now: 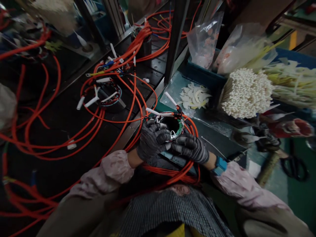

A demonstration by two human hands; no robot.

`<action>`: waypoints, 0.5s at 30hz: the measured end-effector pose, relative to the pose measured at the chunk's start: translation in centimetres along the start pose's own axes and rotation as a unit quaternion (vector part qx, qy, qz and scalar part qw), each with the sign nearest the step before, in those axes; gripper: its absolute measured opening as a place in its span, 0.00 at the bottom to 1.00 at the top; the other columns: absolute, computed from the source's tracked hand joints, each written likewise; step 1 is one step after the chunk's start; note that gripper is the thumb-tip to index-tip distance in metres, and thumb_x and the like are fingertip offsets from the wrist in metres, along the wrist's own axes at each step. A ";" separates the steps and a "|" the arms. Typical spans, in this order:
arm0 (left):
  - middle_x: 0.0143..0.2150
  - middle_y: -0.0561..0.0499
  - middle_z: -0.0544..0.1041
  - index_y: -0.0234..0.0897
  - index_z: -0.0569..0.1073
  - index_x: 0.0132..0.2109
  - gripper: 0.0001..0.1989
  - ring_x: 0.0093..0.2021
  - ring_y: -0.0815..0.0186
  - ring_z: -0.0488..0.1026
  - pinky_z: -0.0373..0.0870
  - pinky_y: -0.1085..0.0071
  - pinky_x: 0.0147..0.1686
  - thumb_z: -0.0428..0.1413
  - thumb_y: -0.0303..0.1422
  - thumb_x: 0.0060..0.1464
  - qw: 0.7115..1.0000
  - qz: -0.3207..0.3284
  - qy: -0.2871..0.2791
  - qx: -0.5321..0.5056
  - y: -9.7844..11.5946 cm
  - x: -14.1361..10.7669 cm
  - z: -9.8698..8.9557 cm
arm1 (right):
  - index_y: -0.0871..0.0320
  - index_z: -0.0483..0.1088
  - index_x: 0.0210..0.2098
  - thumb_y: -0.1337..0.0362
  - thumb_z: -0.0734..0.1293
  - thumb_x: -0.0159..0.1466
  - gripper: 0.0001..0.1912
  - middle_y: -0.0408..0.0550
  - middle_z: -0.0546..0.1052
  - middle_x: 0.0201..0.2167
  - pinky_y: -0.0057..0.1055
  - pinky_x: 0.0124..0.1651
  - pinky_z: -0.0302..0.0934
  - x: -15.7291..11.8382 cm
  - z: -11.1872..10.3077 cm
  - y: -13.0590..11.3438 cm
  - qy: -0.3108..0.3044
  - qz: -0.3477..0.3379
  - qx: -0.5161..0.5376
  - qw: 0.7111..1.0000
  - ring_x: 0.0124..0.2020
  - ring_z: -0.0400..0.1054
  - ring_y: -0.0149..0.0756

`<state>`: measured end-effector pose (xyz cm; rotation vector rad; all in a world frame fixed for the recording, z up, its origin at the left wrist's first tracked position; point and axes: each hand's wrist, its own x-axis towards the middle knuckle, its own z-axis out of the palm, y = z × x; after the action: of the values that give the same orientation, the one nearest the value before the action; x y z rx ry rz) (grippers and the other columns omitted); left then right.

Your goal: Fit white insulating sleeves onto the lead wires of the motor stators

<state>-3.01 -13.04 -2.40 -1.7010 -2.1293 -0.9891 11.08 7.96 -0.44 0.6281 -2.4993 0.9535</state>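
Observation:
In the head view, a ring-shaped motor stator (182,126) with a dark hollow centre stands in front of me. Orange cables and white sleeves come off its top. My left hand (154,140), in a grey striped glove, curls its fingers over the near left rim. My right hand (191,147), gloved alike, is closed at the near right rim. Both sets of fingertips meet close to a white loop of cord (172,134) at the near edge. What exactly the fingertips pinch is hidden. A bundle of orange cables (170,173) hangs below my hands.
Another stator (111,95) with orange cables stands on the dark bench at left. On the right are white curved insulation pieces (194,95), a bundle of thin white sleeves (247,93), a blue bin (206,73), plastic bags (204,41) and black scissors (295,164). A metal post (175,39) rises behind.

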 end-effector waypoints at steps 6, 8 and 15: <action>0.46 0.54 0.88 0.49 0.80 0.48 0.05 0.53 0.55 0.84 0.74 0.40 0.64 0.62 0.40 0.67 0.999 -0.020 0.000 0.029 -0.1 -0.5 0.8 | 0.52 0.81 0.49 0.63 0.65 0.77 0.11 0.46 0.85 0.42 0.36 0.48 0.78 4.1 2.4 0.4 0.121 0.002 -0.010 0.993 0.42 0.80 0.38; 0.44 0.54 0.87 0.48 0.79 0.47 0.04 0.53 0.55 0.84 0.74 0.37 0.64 0.63 0.39 0.67 0.999 -0.023 0.000 0.032 0.1 -0.7 0.8 | 0.53 0.80 0.47 0.64 0.63 0.77 0.12 0.47 0.84 0.42 0.37 0.46 0.77 6.0 2.8 0.6 0.176 0.062 -0.011 0.982 0.41 0.80 0.39; 0.76 0.41 0.66 0.49 0.68 0.68 0.32 0.75 0.47 0.68 0.74 0.46 0.69 0.70 0.40 0.61 0.966 -0.198 0.124 -0.108 2.7 -3.5 -1.5 | 0.52 0.76 0.43 0.58 0.71 0.71 0.06 0.47 0.82 0.40 0.42 0.50 0.76 -2.4 -4.5 -0.3 0.393 0.306 -0.127 0.858 0.42 0.79 0.41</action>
<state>0.20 -16.39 -2.36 -1.1652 -2.3015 -1.5037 14.10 11.50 1.65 -0.5938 -1.9848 0.8112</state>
